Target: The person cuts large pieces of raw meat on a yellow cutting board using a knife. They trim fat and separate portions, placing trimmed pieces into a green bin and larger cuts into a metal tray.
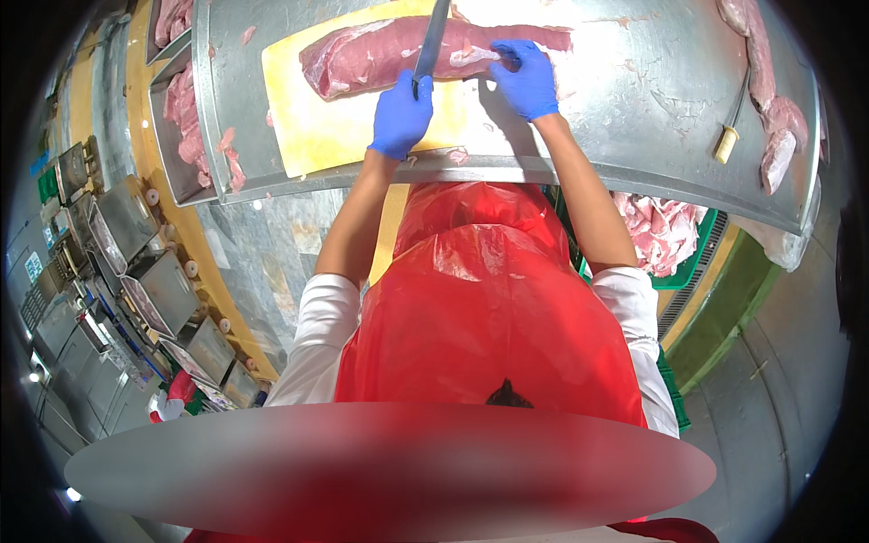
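A long pink loin of meat lies across a yellow cutting board, its right end reaching past the board onto the metal table. In a blue glove, my left hand is closed round the handle of a knife. The blade points away from me and crosses over the middle of the loin. My right hand, also gloved in blue, is at the loin's near edge, right of the knife. Its thumb and forefinger are bent together on the meat; what exactly they pinch is hard to see.
A second knife with a pale handle lies at the right beside long pieces of meat. Metal trays of meat stand at the left. Below the table's right side, a green crate holds pale trimmings. Small scraps dot the table.
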Tool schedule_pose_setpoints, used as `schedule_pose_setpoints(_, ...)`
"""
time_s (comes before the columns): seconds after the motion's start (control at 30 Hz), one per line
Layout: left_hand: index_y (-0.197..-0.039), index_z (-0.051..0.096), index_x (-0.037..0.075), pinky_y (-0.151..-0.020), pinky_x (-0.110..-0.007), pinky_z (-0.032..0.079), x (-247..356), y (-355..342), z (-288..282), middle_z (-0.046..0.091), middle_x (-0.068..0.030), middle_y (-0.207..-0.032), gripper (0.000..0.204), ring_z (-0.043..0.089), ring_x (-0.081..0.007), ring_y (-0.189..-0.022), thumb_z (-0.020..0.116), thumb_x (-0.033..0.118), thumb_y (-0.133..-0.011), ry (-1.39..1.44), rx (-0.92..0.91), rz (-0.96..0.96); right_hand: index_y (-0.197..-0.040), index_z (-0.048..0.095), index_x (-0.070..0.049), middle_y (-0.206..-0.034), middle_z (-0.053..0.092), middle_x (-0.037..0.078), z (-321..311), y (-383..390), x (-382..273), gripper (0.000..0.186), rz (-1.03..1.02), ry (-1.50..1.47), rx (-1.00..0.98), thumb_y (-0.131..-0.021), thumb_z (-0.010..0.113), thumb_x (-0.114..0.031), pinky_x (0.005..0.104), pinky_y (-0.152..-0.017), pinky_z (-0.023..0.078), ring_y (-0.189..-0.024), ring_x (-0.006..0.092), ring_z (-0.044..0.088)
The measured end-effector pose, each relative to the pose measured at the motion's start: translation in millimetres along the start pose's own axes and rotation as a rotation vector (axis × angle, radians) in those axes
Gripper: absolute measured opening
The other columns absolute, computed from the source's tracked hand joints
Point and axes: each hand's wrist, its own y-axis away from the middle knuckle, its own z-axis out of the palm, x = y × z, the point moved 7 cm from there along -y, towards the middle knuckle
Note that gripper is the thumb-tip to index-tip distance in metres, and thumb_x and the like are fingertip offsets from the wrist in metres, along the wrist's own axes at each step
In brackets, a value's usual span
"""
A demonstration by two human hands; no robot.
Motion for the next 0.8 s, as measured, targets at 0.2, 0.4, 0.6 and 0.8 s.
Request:
schedule_pose_setpoints(0.2,-0.099,0.056,0.003,-0.069,-0.052,0.048,-10,14,11,0.067,-0.0259,-0.083,0.03,0.065,-0.0463,-0.081,0.049,0.032,-0.101,0.099,-0.044,0.041,-0.108,0.072,-0.006,-0.103,0.069,0.01,-10,11,31,0.03,0.099,-0.106,0.051,-0.08,0.075,-0.017,0.0329,-0.083,0.056,-0.09,0.0207,0.068)
schedule_pose_setpoints(0.4,-0.101,0.056,0.003,-0.063,-0.052,0.049,-1,-10,27,0.067,-0.0252,-0.08,0.027,0.064,-0.047,-0.075,0.051,0.029,-0.101,0.007,0.043,0.08,-0.105,0.073,-0.006,-0.099,0.071,0.008,-4,6,42,0.027,0.122,-0.215,0.062,-0.081,0.077,-0.016,0.0305,-0.081,0.055,-0.088,0.0171,0.067)
schedule_pose_setpoints(0.6,-0.101,0.058,0.001,-0.065,-0.051,0.052,-18,32,53,0.067,-0.0248,-0.078,0.027,0.066,-0.0464,-0.075,0.052,0.027,-0.1,0.184,0.087,0.196,-0.104,0.074,-0.005,-0.096,0.072,0.006,-7,1,48,0.025,0.183,-0.257,0.034,-0.082,0.077,-0.015,0.0283,-0.079,0.054,-0.085,0.0131,0.067)
schedule_pose_setpoints(0.8,-0.095,0.057,0.0,-0.064,-0.047,0.052,24,-31,84,0.067,-0.022,-0.076,0.032,0.068,-0.04,-0.07,0.052,0.032,-0.101,0.257,0.102,0.099,-0.104,0.073,-0.002,-0.096,0.073,0.008,-3,-3,58,0.025,0.174,-0.437,0.025,-0.081,0.076,-0.012,0.0271,-0.077,0.055,-0.082,0.0124,0.068)
